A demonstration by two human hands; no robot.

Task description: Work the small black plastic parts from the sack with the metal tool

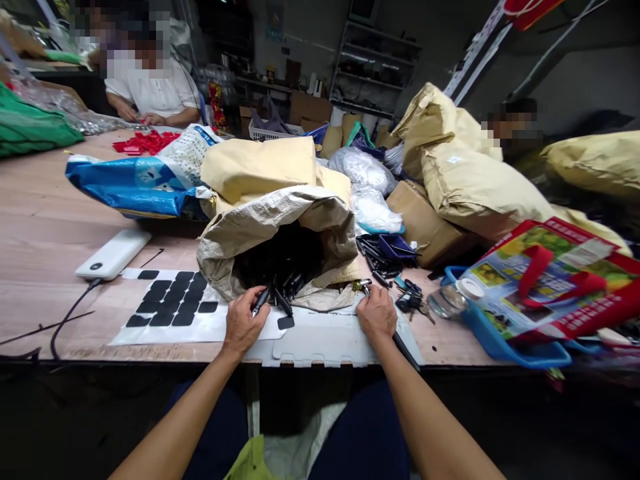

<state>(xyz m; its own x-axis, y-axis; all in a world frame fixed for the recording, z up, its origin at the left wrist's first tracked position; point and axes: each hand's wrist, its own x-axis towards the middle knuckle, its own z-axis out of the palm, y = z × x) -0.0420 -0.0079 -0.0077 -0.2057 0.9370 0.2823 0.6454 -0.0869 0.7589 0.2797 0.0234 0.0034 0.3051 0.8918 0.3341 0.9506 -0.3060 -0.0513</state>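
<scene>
My left hand (pixel 244 321) is closed around a slim black pen-like piece (pixel 261 302) at the left of the bag's mouth. An open tan woven sack (pixel 235 230) lies on its side in front of me, with many black pieces (pixel 287 287) inside and at its lip. Nearer the right of the opening, my right hand (pixel 379 313) is wrapped around a tool with a black handle (pixel 406 351) and a shiny metal end; its exact kind is hidden by the fingers. Both hands rest over a pale grey board (pixel 325 340) at the table's front edge.
A white sheet with black stickers (pixel 170 300) and a white power bank (pixel 113 255) with a cable lie left. Black parts (pixel 380 260), keys (pixel 425 310), a jar (pixel 447 300) and a blue basket (pixel 520 350) are right. Across the table sits a person (pixel 150 87).
</scene>
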